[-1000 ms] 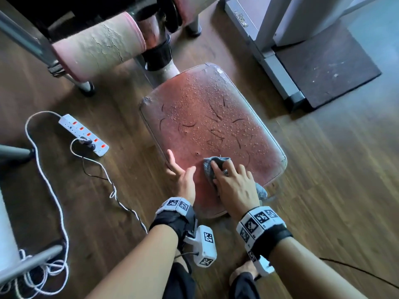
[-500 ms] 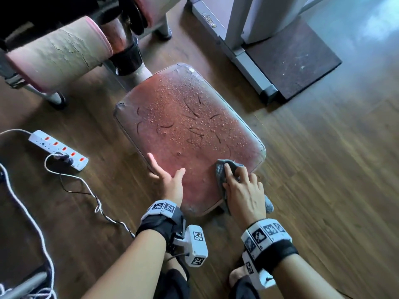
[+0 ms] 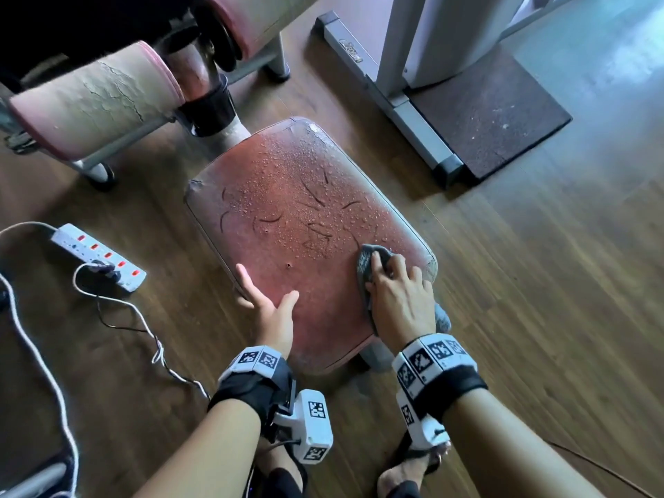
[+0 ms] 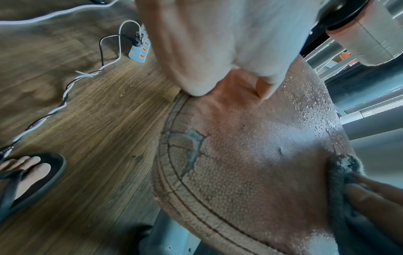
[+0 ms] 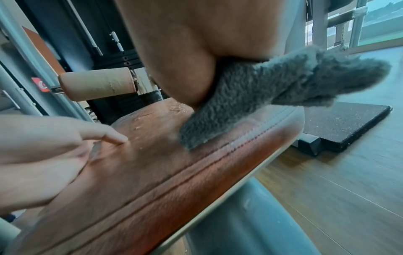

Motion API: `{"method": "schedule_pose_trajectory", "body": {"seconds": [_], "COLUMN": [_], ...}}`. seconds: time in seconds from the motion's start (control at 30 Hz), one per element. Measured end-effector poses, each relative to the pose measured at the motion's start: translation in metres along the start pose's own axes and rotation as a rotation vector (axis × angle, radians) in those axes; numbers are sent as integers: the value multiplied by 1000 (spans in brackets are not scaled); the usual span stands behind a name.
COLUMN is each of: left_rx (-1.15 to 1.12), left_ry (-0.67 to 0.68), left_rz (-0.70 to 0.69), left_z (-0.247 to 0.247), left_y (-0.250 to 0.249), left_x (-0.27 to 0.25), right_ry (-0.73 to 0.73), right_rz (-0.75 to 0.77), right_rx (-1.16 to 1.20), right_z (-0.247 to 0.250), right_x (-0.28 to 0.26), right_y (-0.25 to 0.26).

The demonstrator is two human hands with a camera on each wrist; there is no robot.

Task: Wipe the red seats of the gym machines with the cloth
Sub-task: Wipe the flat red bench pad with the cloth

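We judge the cloth (image 3: 370,262) soft and light. On the wet red seat (image 3: 287,210), right of frame centre, the right grip (image 3: 399,300) presses it under nearly flat fingers — the left grip (image 3: 269,310) rests flat, empty.

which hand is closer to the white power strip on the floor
Left. The left hand rests on the seat's left edge, the side facing the power strip; the right hand presses the cloth near the seat's right edge, farther away.
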State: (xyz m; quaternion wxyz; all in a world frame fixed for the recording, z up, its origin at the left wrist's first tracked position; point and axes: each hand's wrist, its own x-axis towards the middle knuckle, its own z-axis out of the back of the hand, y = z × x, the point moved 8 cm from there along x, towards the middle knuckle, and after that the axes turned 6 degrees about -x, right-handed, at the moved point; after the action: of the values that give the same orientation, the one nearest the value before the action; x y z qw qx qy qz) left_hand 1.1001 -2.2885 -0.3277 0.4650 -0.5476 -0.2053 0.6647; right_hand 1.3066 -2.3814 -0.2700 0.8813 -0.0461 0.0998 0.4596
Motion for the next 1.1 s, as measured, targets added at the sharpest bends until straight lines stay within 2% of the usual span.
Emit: {"method": "schedule_pose_trajectory", "body": {"seconds": [0.23,0.53,0.67,0.8,0.97,1.1], "left_rx": [10,-18,-10,-6,-7,33], "left_ry": [17,-9,-23,-24,-50,-50], "left_rz": [32,-6,-28,-27,-68,-60], "left_z": [-1,0,0,0,0,-1], "left_y": [3,3,3,4,3,3], "left_x": [0,2,3,3,3,2], "right_ry": [9,91,-9,5,7,-19], "right_rz": [5,37,98,154,303,276], "right_rx": [11,-26,27,111,110,75], "right_z": [-6,9,-1,-22,-20,-11], "right_x": [-23,54,18,-13,10,36], "right_y": [-3,-11,-5,-2,7,18]}}
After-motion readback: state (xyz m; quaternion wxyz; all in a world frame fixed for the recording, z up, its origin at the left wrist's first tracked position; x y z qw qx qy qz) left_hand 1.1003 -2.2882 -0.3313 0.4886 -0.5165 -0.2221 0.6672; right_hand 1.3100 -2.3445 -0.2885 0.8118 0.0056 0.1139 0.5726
